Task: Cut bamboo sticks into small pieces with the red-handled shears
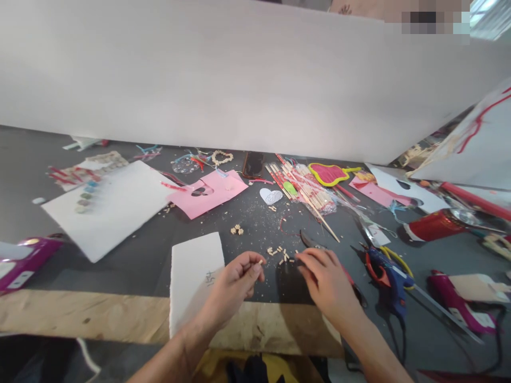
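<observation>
Centrally, over a dark grey tabletop (139,271), the left hand (238,276) has its fingers clamped on a short, pale, wood-like stick piece (261,261). The right hand (328,279) is just beside a loose scatter of similar pale pieces (286,257); whether its fingers grip one, I cannot tell. A white, rough-edged rectangular sheet (194,271) lies partly beneath the left forearm.

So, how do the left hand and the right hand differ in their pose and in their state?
The left hand is curled, pinching a small pale piece; the right hand is less curled, and whether it grips anything is unclear. The left hand is near the white card, while the right hand is nearer the scattered pieces. Both are bare.
</observation>
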A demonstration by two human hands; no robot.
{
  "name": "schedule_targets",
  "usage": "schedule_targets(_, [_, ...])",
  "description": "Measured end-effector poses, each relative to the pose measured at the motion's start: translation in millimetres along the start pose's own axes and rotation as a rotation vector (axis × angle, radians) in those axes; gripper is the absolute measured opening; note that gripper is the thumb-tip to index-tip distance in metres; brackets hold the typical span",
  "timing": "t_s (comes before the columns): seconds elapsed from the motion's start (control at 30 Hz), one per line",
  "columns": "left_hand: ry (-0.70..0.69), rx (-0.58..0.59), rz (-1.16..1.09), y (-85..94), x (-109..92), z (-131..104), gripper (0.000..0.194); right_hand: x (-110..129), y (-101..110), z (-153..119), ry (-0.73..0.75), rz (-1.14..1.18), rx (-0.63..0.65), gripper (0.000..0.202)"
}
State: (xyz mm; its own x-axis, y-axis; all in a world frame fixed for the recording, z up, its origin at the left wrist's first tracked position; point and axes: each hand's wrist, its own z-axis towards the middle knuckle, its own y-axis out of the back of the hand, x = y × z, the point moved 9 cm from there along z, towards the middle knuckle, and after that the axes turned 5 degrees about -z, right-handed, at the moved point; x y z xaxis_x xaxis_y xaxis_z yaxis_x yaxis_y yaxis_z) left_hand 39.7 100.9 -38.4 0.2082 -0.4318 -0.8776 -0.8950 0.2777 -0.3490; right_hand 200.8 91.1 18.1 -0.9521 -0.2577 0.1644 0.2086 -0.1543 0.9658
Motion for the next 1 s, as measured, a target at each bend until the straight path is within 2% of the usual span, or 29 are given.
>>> schedule_targets(0.1, [-0.002, 0.005, -0.022, -0.5, -2, -1, 0.021, 20, -16, 17, 0.053, 0.044, 0.053, 0.024])
schedule_targets(0.23, [0.004, -0.023, -0.024, 4.4, -3, -2, 0.023, 29, -27, 28, 0.063, 0.091, 0.066, 0.017])
schedule_targets(0.43, [0.037, 0.006, 0.076, -0.1, 6, 0, 0.023, 35, -18, 18, 0.036, 0.236, 0.064, 0.017])
schedule_targets(0.57, [0.006, 0.04, 0.168, -7.6, 7, 3, 0.021, 44, -14, 8, 0.003, 0.515, 0.108, 0.017])
schedule_targets(0.63, [-0.01, 0.044, 0.217, -10.6, 6, 3, 0.02, 43, -15, 4, -0.06, 0.636, 0.114, 0.015])
schedule_targets(0.77, [-0.019, 0.054, 0.262, -17.8, 1, 2, 0.019, 32, -18, -3, -0.212, 0.689, 0.082, 0.007])
schedule_targets(1.0, [0.019, 0.015, 0.319, -22.9, -2, -1, 0.019, 16, -25, -18, -0.316, 0.852, 0.018, 0.018])
